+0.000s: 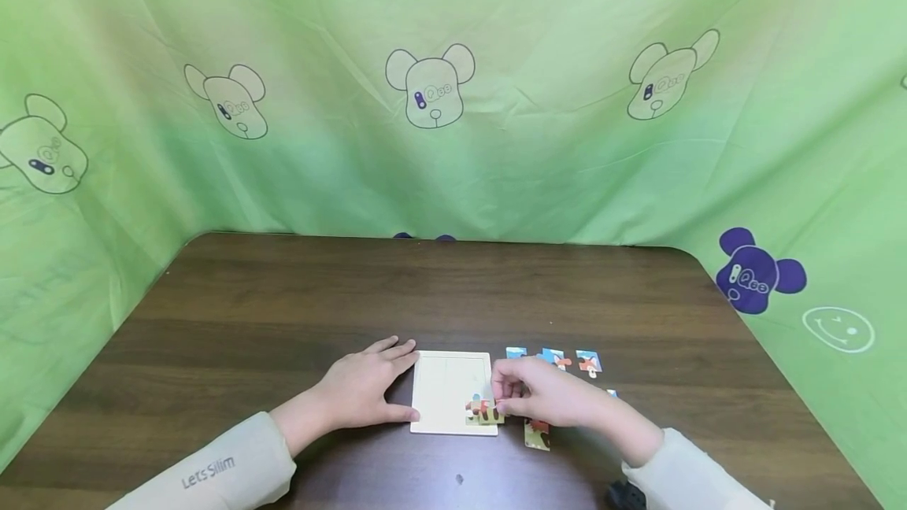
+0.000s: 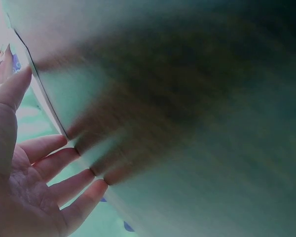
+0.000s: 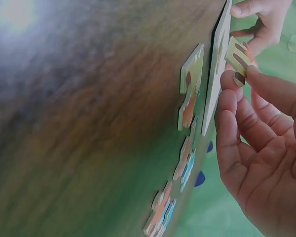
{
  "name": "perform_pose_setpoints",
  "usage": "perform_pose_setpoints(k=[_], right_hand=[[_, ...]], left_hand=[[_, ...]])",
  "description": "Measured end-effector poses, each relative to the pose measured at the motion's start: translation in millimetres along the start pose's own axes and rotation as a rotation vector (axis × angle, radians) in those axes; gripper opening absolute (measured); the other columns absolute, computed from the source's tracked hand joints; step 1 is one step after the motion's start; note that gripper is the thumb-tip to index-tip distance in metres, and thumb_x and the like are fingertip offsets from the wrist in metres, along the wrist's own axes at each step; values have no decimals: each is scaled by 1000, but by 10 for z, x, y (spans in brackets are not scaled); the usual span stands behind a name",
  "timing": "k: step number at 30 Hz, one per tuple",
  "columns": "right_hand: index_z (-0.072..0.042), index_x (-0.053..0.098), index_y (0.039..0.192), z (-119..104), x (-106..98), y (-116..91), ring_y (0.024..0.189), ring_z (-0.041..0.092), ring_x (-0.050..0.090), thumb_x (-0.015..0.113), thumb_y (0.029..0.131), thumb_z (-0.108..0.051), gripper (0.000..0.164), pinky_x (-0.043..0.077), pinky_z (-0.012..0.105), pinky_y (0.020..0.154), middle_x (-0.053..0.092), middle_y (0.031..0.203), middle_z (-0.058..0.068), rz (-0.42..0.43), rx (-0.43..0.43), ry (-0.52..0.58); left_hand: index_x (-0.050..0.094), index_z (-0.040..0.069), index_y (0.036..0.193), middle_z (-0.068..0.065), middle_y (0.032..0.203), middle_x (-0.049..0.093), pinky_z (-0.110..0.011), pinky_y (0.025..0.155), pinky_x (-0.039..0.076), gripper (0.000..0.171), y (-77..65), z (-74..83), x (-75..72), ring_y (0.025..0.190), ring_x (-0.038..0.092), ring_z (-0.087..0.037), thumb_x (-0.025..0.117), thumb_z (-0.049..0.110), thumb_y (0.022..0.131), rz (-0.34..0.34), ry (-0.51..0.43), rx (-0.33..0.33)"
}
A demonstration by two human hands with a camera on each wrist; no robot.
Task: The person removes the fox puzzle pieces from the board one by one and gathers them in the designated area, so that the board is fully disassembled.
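A pale square puzzle tray point(image 1: 445, 380) lies flat on the table before me. My left hand point(image 1: 363, 386) rests at its left side, fingers straight and spread, with thumb and fingertips right at the edge. Between thumb and fingertips my right hand point(image 1: 536, 389) pinches a puzzle piece point(image 1: 484, 412) with yellow, brown and red print. That piece is over the tray's lower right corner; in the right wrist view the striped puzzle piece point(image 3: 238, 57) is tilted close to the tray's face. My left hand point(image 2: 37, 182) shows its palm side in the left wrist view.
Several loose puzzle pieces lie right of the tray, among them a blue and orange one point(image 1: 588, 362) and a green and brown one point(image 1: 537, 437). A black object point(image 1: 627, 496) sits by the right sleeve. Green printed cloth point(image 1: 432, 171) hangs behind the brown table point(image 1: 298, 290).
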State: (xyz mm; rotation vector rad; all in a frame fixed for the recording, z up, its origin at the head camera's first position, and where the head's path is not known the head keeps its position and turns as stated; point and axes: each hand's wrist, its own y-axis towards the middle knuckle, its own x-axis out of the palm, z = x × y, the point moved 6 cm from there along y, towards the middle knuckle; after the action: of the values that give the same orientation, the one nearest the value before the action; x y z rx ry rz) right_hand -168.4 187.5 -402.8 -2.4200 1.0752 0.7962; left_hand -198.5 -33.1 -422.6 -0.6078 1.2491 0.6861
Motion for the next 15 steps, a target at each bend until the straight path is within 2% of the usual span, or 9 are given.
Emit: perform_pose_setpoints(k=[5,11,15], right_hand=[[-10,56,84,10,-22,-65,52,-2,48,68,90,-5,15,47,20,54,57,71,-7,-9,5,43],[-10,56,84,26,-68,-149,58,-3,49,69,90,-6,15,47,19,57,56,71,-8,12,0,38],[-10,57,84,40,-101,-214,63,-2,53,69,90,-6,14,48,19,60,61,71,-2,29,-27,31]], left_hand=[[55,12,143,-5,152,50,-49,99,52,82,-5,8,-6,142,44,-30,71,61,80,4,0,3],[55,12,143,-5,152,50,-50,99,51,81,-4,13,-11,143,44,-30,72,61,80,2,-4,-1],[55,12,143,-5,152,50,-50,99,51,82,-6,13,-12,143,44,-30,72,61,79,1,-2,-4]])
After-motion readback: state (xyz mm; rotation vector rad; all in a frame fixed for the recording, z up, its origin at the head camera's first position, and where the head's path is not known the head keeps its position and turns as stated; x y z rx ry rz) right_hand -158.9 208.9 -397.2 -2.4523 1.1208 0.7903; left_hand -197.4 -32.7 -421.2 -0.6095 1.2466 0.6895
